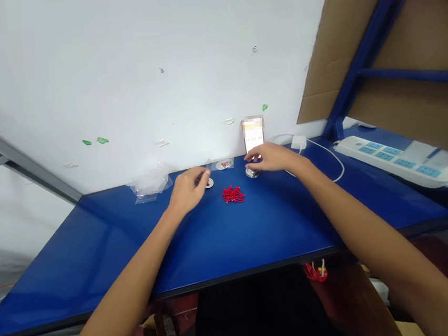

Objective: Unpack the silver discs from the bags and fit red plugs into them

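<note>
My left hand (189, 188) is over the table's middle, thumb and forefinger drawn together; whatever lies between their tips is too small to make out. Right beside it shows a round white disc (209, 183) with a bit of red, partly hidden by the hand. My right hand (272, 157) has thumb and fingers apart above a small shiny round piece or stack (253, 173). Between the hands lies a loose heap of small red cord-like pieces (233, 194). Behind the heap, a clear packet (224, 164) contains a white disc with a red item.
A lit phone (253, 136) leans on the white wall. Crumpled clear plastic bags (150, 186) lie at left on the blue table (231, 246). To the right are a white charger (298, 142) with its cable and a long power strip (395, 161).
</note>
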`<action>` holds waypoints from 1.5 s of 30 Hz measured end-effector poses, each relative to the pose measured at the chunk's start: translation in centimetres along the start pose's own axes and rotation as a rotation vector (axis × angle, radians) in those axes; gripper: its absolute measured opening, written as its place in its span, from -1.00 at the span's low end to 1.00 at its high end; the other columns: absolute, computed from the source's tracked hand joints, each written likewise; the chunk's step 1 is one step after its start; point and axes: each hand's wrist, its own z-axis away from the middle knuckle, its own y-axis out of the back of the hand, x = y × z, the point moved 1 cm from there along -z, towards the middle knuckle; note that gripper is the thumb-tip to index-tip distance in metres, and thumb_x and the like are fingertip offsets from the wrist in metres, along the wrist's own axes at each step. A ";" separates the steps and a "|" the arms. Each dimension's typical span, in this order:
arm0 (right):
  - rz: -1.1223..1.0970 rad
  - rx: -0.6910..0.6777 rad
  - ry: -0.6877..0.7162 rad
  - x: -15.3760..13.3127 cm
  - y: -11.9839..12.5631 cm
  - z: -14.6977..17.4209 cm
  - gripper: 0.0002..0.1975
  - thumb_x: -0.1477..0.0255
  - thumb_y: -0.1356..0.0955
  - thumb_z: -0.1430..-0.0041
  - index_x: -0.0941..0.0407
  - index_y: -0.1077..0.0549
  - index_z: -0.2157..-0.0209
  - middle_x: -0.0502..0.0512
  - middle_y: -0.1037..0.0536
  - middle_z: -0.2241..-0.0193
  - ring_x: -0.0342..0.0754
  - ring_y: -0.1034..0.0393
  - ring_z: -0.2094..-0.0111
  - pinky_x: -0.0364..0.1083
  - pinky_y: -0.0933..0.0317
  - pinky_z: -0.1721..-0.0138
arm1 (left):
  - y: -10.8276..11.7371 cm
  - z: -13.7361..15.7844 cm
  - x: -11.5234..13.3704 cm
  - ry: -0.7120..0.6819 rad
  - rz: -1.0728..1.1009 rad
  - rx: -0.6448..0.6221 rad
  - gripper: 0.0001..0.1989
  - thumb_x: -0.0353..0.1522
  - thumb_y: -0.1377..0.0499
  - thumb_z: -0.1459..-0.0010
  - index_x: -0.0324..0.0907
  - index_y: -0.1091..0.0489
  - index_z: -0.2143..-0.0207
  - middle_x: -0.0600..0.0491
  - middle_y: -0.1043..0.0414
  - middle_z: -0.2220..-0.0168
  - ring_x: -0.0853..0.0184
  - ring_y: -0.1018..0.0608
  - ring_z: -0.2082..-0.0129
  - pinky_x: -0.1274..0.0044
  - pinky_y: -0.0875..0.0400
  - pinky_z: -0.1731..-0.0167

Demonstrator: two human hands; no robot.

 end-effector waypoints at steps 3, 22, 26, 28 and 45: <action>0.043 0.108 0.073 -1.7 -0.4 0.0 -0.74 0.30 -0.41 -0.34 0.06 -0.72 0.08 0.16 -0.75 0.13 0.15 -0.60 0.11 0.05 -0.36 0.12 | 0.8 -0.6 -2.3 0.039 -0.131 -0.043 -0.71 -0.28 -0.13 -0.43 -0.15 -0.64 0.03 -0.10 -0.67 0.07 0.10 -0.63 0.13 0.29 -0.48 0.04; 0.024 0.115 0.251 -6.3 -4.3 0.1 -0.77 0.42 -0.35 -0.33 0.03 -0.69 0.19 0.10 -0.73 0.21 0.06 -0.60 0.21 0.00 -0.30 0.17 | -1.7 -0.7 -6.4 0.086 -0.025 -0.340 -0.55 -0.19 -0.34 -0.23 -0.16 -0.56 -0.13 -0.10 -0.57 0.07 0.07 -0.57 0.06 0.27 -0.43 -0.02; 0.030 0.128 0.258 -7.0 -4.2 0.3 -0.78 0.44 -0.35 -0.34 0.03 -0.69 0.19 0.10 -0.73 0.21 0.06 -0.60 0.21 0.00 -0.30 0.17 | -1.7 -0.9 -6.5 0.055 0.018 -0.283 -0.71 -0.15 -0.26 -0.33 -0.13 -0.59 0.04 -0.03 -0.54 0.22 0.16 -0.56 0.22 0.36 -0.41 0.13; 0.018 0.134 0.264 -7.2 -4.3 0.3 -0.77 0.44 -0.35 -0.36 0.02 -0.69 0.17 0.10 -0.74 0.19 0.06 -0.61 0.20 0.00 -0.33 0.14 | -1.4 -0.9 -6.2 -0.035 0.000 -0.255 -0.65 -0.13 -0.09 -0.48 -0.12 -0.60 0.15 -0.04 -0.53 0.25 0.17 -0.56 0.23 0.36 -0.40 0.12; -0.609 0.140 0.381 -8.2 -4.7 0.1 -0.78 0.29 -0.47 -0.38 -0.02 -0.68 0.00 0.09 -0.72 0.11 0.04 -0.58 0.16 0.01 -0.44 0.14 | -1.4 -0.1 -0.7 0.276 1.020 -0.216 -0.54 -0.03 -0.52 -0.12 -0.18 -0.52 0.20 0.00 -0.63 0.38 0.33 -0.62 0.47 0.47 -0.55 0.39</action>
